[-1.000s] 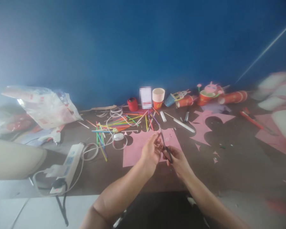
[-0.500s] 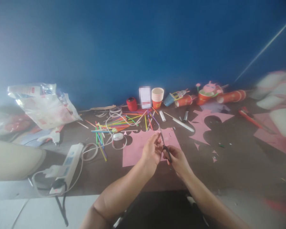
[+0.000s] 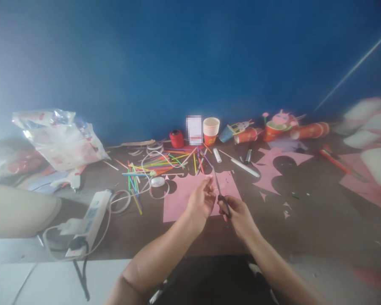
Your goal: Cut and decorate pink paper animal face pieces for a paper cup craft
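Observation:
My right hand (image 3: 236,212) is closed round the dark handles of a pair of scissors (image 3: 220,191), whose blades point up and away from me. My left hand (image 3: 202,199) is right beside the blades with its fingers pinched on something small that I cannot make out. Both hands hover over a pink paper sheet (image 3: 180,199) lying on the dark floor. Just beyond it lies a scatter of coloured sticks (image 3: 158,163).
A white power strip (image 3: 93,216) with cords lies at the left, near tape rolls (image 3: 158,182) and a crumpled plastic bag (image 3: 62,137). Paper cups (image 3: 211,130), a red spool (image 3: 176,138) and cup crafts (image 3: 281,123) line the blue wall. Cut pink paper (image 3: 273,167) lies at the right.
The hands stay close together over the pink sheet, with only slight shifts. The view wobbles a little.

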`<action>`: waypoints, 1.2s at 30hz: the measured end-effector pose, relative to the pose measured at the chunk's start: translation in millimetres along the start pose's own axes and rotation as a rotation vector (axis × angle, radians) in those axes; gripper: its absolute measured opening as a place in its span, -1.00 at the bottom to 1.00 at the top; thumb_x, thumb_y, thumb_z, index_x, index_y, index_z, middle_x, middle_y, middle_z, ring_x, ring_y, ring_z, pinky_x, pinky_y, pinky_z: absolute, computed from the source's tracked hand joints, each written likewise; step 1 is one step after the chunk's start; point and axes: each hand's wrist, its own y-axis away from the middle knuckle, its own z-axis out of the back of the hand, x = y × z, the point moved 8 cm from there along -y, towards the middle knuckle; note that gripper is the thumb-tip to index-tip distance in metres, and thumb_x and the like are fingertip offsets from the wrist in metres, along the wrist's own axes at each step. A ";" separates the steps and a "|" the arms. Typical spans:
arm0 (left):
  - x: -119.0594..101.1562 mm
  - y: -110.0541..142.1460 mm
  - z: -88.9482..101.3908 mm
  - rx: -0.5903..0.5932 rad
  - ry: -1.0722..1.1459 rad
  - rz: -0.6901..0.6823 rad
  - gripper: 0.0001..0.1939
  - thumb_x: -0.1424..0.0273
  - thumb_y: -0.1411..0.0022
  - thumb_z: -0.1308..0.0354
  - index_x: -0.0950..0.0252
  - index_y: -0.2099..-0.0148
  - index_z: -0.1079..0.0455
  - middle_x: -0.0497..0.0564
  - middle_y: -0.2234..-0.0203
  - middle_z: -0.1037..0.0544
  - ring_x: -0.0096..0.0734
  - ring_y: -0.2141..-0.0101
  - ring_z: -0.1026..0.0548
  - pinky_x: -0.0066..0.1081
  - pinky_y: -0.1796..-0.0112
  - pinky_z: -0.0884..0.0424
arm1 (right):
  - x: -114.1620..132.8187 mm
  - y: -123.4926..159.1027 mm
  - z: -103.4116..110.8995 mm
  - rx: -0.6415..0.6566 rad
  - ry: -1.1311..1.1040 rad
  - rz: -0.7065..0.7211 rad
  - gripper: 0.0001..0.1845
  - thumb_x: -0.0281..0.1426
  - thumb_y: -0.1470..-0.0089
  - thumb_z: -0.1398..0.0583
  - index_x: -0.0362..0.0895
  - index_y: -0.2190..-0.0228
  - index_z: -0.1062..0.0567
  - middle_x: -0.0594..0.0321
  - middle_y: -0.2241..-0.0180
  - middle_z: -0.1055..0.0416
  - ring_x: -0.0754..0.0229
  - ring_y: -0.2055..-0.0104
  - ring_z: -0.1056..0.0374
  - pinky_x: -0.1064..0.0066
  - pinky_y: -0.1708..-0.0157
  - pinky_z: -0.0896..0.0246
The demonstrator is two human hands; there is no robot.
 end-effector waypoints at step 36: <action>-23.9 -4.6 4.1 0.054 -0.045 0.045 -0.96 0.53 -0.12 -0.19 0.40 0.33 -0.38 -0.08 0.58 -0.44 -0.70 0.66 -0.36 -0.71 0.74 -0.13 | -5.6 12.2 2.0 0.328 -0.240 -0.172 -0.67 -0.14 0.01 -0.24 -0.19 0.45 -0.49 0.30 0.60 -0.33 0.44 0.66 -0.08 0.62 0.72 0.04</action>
